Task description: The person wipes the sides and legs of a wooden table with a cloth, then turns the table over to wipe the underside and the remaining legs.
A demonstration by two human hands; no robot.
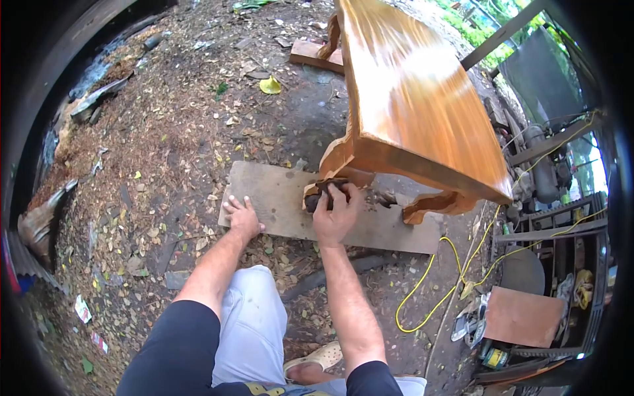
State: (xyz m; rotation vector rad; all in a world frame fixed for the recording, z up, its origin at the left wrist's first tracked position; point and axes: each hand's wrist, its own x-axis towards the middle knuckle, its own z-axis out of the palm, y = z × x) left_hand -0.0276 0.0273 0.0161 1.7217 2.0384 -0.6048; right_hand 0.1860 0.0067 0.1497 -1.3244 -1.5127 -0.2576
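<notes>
A glossy orange-brown wooden table (416, 99) stands with its near legs on a grey flat board (277, 195) laid on the dirt. My right hand (335, 212) presses a dark pad or cloth (318, 191) against the foot of the table's near left leg (333, 165). My left hand (242, 216) rests flat, fingers spread, on the board's left end, holding nothing. The near right leg (432, 203) curves down onto the board to the right of my right hand.
Dry leaves and wood chips cover the ground at left. A yellow cord (429, 277) loops over the dirt on the right. A metal rack with tools, a brown sheet (525, 315) and machinery stand at far right. My knee and sandalled foot (317, 360) are below.
</notes>
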